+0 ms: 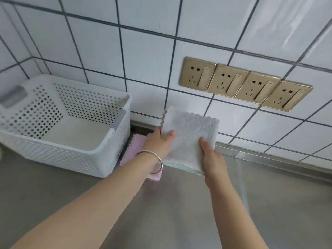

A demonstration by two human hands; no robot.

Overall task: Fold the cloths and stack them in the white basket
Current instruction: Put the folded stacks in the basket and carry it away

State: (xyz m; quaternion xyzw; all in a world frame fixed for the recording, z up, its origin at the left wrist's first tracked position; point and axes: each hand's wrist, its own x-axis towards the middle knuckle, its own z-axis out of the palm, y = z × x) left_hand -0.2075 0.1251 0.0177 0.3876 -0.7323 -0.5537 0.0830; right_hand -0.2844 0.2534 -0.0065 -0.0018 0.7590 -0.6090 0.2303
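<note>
1. Grey cloth [188,135]: folded to a rough square, held up off the counter [179,212] just right of centre, scalloped edge on top.
2. Left hand [159,142]: grips the cloth's left edge, thumb on its face; bangle [152,161] on the wrist.
3. Right hand [213,159]: grips the cloth's lower right corner, thumb on top.
4. Pink cloth [133,151]: flat on the counter under the left wrist, touching the basket [62,151].
5. Basket: white, perforated, at 9 o'clock, inside bare.
6. Sockets [246,83]: four gold plates in a row on the tiled wall [143,51], at 2 o'clock.
</note>
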